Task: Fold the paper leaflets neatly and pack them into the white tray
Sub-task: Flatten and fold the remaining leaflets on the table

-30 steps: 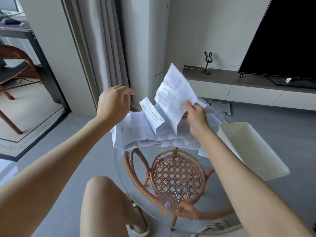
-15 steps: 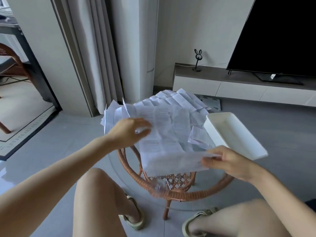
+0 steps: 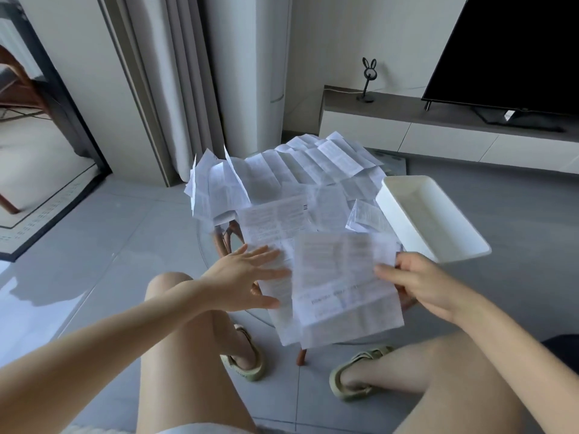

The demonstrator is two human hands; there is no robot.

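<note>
Hanging over the near edge of the glass table (image 3: 206,239), a big paper leaflet (image 3: 341,277) is open and looks blurry, with fold lines across it. The right hand (image 3: 419,285) pinches its right edge, thumb on top and fingers curled under. The left hand (image 3: 244,277) is spread wide with straight fingers, just beside the leaflet's left edge. It lies over another sheet (image 3: 269,223), but I cannot tell if it presses down.

More leaflets (image 3: 313,164) lie in a messy pile further back on the table, and some stick up at the left. The white tray (image 3: 388,202) sits at the right side of the table, just beside the pile.

The person's bare knees are at the bottom, with feet in pale sandals (image 3: 247,363) on the grey floor (image 3: 125,233). Far behind are a black TV (image 3: 517,48), a little bunny stand (image 3: 369,79) and a curtain (image 3: 175,73).
</note>
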